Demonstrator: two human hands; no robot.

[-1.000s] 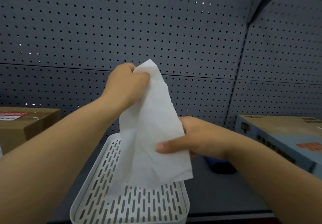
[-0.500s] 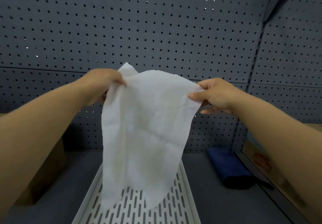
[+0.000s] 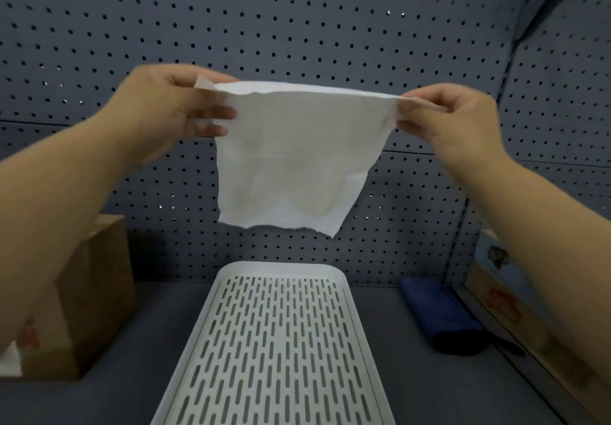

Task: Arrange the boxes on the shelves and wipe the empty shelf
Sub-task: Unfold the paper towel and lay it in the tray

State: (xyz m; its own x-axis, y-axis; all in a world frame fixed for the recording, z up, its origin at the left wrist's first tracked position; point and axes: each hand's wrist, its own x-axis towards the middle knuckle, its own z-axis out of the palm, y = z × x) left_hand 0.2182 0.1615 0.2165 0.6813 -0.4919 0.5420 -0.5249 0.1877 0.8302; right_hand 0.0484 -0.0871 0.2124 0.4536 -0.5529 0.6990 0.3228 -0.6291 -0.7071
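A: Where's the wipe [image 3: 291,160]?

B: Up in the air over the white tray [image 3: 281,267], pulled flat. The left hand [image 3: 172,107] pinches one top corner, the right hand [image 3: 453,117] the other.

A: How will it handle?

B: Light and limp, I'd judge, and thin enough to tear. For the shelf [image 3: 155,332], better folded into a pad under the fingers than held by its corners.
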